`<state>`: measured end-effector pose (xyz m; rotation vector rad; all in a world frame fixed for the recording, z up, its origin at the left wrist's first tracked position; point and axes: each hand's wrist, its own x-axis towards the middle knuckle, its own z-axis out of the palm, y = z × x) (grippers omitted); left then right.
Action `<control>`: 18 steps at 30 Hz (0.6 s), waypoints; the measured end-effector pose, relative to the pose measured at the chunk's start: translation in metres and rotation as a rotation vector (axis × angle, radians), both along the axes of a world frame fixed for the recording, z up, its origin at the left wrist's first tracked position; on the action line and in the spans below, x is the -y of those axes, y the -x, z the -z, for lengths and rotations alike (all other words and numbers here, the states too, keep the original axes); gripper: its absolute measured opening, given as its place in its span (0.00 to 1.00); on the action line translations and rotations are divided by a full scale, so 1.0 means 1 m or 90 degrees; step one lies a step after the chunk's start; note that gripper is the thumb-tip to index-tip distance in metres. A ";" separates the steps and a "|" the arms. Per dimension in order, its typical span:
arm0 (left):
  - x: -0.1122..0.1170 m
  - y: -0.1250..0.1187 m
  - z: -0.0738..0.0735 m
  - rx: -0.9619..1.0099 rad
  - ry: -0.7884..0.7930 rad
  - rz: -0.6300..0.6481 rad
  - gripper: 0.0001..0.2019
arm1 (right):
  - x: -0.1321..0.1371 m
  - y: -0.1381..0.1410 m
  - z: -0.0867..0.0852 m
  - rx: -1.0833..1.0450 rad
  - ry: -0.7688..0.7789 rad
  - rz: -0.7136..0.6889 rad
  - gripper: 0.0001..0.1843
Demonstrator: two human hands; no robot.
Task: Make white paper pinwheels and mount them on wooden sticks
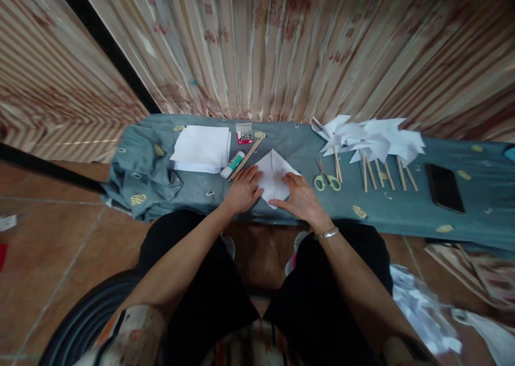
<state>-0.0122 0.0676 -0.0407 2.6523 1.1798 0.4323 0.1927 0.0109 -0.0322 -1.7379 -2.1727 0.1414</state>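
A white square sheet of paper [274, 171] lies turned like a diamond before me, with a crease down its middle. My left hand [243, 188] rests on its left corner, fingers stretched out flat. On the right side, my right hand [300, 197] touches the sheet with thumb and fingers spread apart. Left of the sheet are a glue stick [232, 165] and thin wooden sticks [247, 158]. Scissors with yellow-green handles [326, 181] lie to the right of my right hand.
A stack of white paper [202, 148] lies at the left, beside a small red box [244, 134] of metal pieces. Several paper pinwheels [374, 140] on sticks and a dark phone [444, 188] lie rightward on the cloth-covered bench [289, 216]. A curtain [257, 49] hangs behind.
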 end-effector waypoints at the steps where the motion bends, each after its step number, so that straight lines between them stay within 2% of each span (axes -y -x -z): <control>1: 0.001 0.000 0.000 -0.007 -0.002 0.002 0.26 | 0.000 0.000 0.000 0.003 0.001 -0.005 0.44; 4: 0.002 0.001 -0.001 -0.035 -0.004 0.000 0.31 | 0.001 0.001 -0.001 -0.002 -0.001 -0.010 0.42; 9: 0.007 0.002 -0.003 -0.080 -0.021 -0.017 0.32 | 0.001 0.003 0.001 -0.013 0.008 -0.001 0.42; 18: 0.034 0.018 0.004 -0.074 -0.112 -0.088 0.33 | 0.000 0.005 0.004 -0.005 -0.005 -0.001 0.43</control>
